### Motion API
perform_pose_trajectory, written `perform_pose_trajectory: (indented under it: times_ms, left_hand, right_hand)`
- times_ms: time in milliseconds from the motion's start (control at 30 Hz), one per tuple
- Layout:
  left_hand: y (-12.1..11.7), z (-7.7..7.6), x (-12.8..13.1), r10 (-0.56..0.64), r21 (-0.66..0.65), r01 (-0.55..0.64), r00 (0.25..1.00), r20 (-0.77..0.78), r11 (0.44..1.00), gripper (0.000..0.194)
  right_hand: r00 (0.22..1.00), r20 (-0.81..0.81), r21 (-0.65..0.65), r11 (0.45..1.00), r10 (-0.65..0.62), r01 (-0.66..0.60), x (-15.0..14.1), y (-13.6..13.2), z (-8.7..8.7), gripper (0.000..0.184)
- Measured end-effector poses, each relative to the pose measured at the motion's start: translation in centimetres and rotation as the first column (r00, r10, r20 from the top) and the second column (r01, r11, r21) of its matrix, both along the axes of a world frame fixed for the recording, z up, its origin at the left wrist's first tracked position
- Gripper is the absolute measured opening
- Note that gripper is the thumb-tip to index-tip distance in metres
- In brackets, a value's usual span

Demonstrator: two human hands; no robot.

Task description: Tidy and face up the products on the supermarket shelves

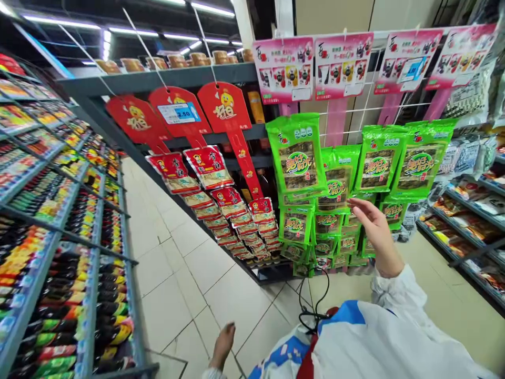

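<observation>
My right hand [373, 226] is raised at the hanging green snack packets. Its fingers are stretched out and apart, with the tips beside the edge of one green packet [335, 179]; whether they touch it I cannot tell. Left of it hangs a larger-looking green packet [299, 158]. More green packets [379, 160] hang to its right, and strips of them run downward below. My left hand [224, 342] hangs low over the tiled floor, away from the goods. Its fingers are mostly hidden from this angle.
Red packets [211, 167] hang in strips under red cards [224, 108] on the shelf end. Pink cards [284, 68] top the green strips. Shelves of bottles [59, 284] line the left side. Low shelves [469, 226] stand right. A black cord [315, 313] loops before my body.
</observation>
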State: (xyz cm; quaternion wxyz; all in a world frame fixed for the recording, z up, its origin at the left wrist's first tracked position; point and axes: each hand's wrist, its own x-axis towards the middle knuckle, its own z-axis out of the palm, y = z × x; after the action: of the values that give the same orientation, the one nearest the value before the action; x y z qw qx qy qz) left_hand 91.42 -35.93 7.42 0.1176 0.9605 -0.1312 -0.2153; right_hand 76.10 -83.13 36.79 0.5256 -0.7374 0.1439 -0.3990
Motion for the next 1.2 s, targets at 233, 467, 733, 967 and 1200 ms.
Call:
perform_pose_trajectory:
  times_ms: [233,467,733,967,1200]
  left_hand:
    - [-7.1,-5.7,2.8,0.089,-0.415,-0.181,0.969,-0.232,0.892,0.031]
    - [-9.5,-6.9,-0.6,0.087,-0.626,-0.306,0.931,-0.355,0.718,0.048]
    - [-8.3,-5.3,0.9,0.151,-0.672,-0.355,0.927,-0.344,0.65,0.056]
    - [-14.6,0.1,5.3,-0.035,-0.796,-0.156,0.976,-0.217,0.584,0.04]
    - [-25.6,6.6,9.2,-0.171,-0.89,0.056,0.985,-0.025,0.452,0.064]
  right_hand:
    - [0.931,-0.363,-0.092,0.996,-0.029,-0.005,0.9,-0.4,-4.4,0.047]
    - [0.601,-0.795,-0.055,0.977,0.083,-0.207,6.5,2.7,-16.7,0.04]
    - [0.712,-0.697,-0.058,0.984,0.082,-0.17,8.0,3.6,-19.5,0.043]
    - [0.767,-0.642,-0.063,0.996,0.004,-0.058,6.5,2.8,-20.1,0.052]
    - [0.815,-0.557,0.125,0.986,0.162,-0.11,6.6,2.6,-20.8,0.034]
